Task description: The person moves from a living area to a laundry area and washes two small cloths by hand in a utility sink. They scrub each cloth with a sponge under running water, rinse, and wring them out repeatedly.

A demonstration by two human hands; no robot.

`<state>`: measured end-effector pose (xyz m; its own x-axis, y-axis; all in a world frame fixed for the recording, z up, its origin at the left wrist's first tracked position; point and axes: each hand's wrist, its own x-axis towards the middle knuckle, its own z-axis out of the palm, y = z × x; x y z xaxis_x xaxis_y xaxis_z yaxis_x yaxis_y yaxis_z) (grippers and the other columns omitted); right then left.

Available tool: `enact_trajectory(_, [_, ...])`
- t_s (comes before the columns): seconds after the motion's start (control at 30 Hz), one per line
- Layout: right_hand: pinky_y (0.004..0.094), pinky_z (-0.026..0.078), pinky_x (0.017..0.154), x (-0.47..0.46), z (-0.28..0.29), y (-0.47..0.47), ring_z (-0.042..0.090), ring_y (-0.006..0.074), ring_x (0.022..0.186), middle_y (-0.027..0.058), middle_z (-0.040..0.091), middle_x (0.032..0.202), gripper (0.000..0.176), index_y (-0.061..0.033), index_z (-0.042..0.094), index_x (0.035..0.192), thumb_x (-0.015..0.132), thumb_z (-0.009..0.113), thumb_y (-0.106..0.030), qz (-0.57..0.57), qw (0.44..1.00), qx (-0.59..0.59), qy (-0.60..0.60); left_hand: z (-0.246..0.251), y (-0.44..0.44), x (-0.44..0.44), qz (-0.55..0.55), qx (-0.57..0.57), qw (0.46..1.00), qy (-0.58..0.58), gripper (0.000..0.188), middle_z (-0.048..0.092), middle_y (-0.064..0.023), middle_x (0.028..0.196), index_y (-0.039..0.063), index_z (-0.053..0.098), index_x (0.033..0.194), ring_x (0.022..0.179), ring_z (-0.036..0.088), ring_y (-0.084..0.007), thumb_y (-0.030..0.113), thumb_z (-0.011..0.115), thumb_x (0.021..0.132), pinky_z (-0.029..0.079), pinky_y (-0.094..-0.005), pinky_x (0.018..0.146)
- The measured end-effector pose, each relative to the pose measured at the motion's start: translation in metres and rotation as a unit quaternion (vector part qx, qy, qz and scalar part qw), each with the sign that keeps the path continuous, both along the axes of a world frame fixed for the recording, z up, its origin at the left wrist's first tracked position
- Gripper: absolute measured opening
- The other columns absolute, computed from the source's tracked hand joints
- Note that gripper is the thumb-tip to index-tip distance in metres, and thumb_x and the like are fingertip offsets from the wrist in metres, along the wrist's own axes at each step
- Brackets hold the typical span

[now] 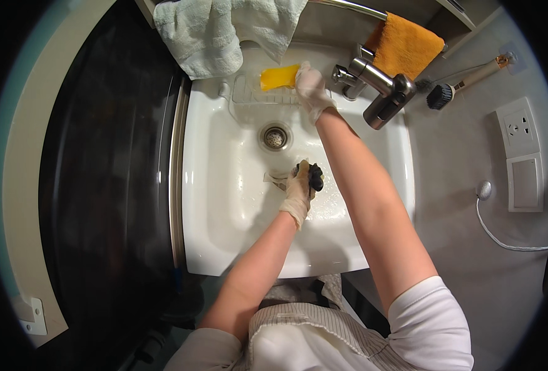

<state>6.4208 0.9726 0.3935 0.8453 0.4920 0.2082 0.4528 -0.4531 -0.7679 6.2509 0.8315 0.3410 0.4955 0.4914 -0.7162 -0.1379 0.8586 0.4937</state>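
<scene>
Both hands wear pale, thin gloves. My left hand (298, 191) is over the basin of the white sink (218, 195), closed around a dark, bunched-up object (316, 177) whose kind I cannot make out. A translucent, pale strip (276, 180) lies beside these fingers. At the back of the sink, my right hand (310, 86) touches the right end of a yellow bar-like object (279, 78), perhaps soap or a sponge, above a wire rack (251, 95). Its fingertips are partly hidden, so its hold is unclear. The metal drain (275, 137) lies between the two hands.
A metal faucet (385, 92) reaches over the sink's right rear. White towels (204, 37) and an orange cloth (406, 46) hang from a rail behind. On the right wall are a brush (441, 96), a socket (517, 127) and a corded knob (484, 190). A dark glossy panel (111, 185) stands left.
</scene>
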Motion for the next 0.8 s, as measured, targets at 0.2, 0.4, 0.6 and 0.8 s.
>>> enact_trajectory(0.2, [0.0425, 0.049, 0.07, 0.009, -0.005, -0.019, 0.064, 0.0396, 0.086, 0.026, 0.065, 0.09, 0.029, 0.0026, 0.064, 0.096, 0.093, 0.044, -0.019, 0.137, 0.97, -0.141, -0.146, -0.035, 0.008, -0.005, 0.029, -0.016, 0.999, -0.039, 0.043, 0.063, -0.008, 0.074, 0.007, 0.057, 0.093, 0.053, 0.058, -0.0174, 0.05, 0.048, 0.094, 0.044, -0.0244, 0.044])
enact_trajectory(0.4, [0.0402, 0.049, 0.073, -0.032, -0.002, -0.092, 0.065, 0.0292, 0.077, 0.0174, 0.067, 0.082, 0.028, 0.0003, 0.064, 0.102, 0.095, 0.047, -0.022, 0.117, 0.99, 0.035, -0.064, -0.048, 0.008, -0.01, 0.029, -0.034, 0.98, -0.192, 0.032, 0.064, -0.0086, 0.09, 0.004, 0.059, 0.105, 0.075, 0.062, -0.0165, 0.033, 0.049, 0.097, 0.05, -0.0269, 0.061])
enact_trajectory(0.6, [0.0316, 0.041, 0.097, -0.076, -0.073, -0.201, 0.056, 0.0262, 0.109, 0.0193, 0.058, 0.12, 0.059, 0.0045, 0.043, 0.134, 0.095, 0.055, -0.038, 0.174, 0.96, -0.042, 0.214, -0.048, 0.003, 0.0, 0.025, 0.052, 0.994, -0.088, 0.023, 0.058, -0.0034, 0.08, 0.007, 0.056, 0.092, 0.06, 0.055, -0.0131, 0.028, 0.049, 0.097, 0.047, -0.0265, 0.05])
enact_trajectory(0.8, [0.0419, 0.049, 0.079, -0.082, -0.057, -0.217, 0.063, 0.0393, 0.089, 0.0273, 0.064, 0.093, 0.041, -0.0008, 0.052, 0.118, 0.096, 0.051, -0.035, 0.138, 0.983, -0.066, 0.1, -0.055, 0.0, -0.012, 0.003, -0.038, 0.999, -0.01, 0.036, 0.059, -0.0049, 0.077, 0.007, 0.055, 0.094, 0.059, 0.056, -0.0164, 0.043, 0.051, 0.094, 0.049, -0.0271, 0.048])
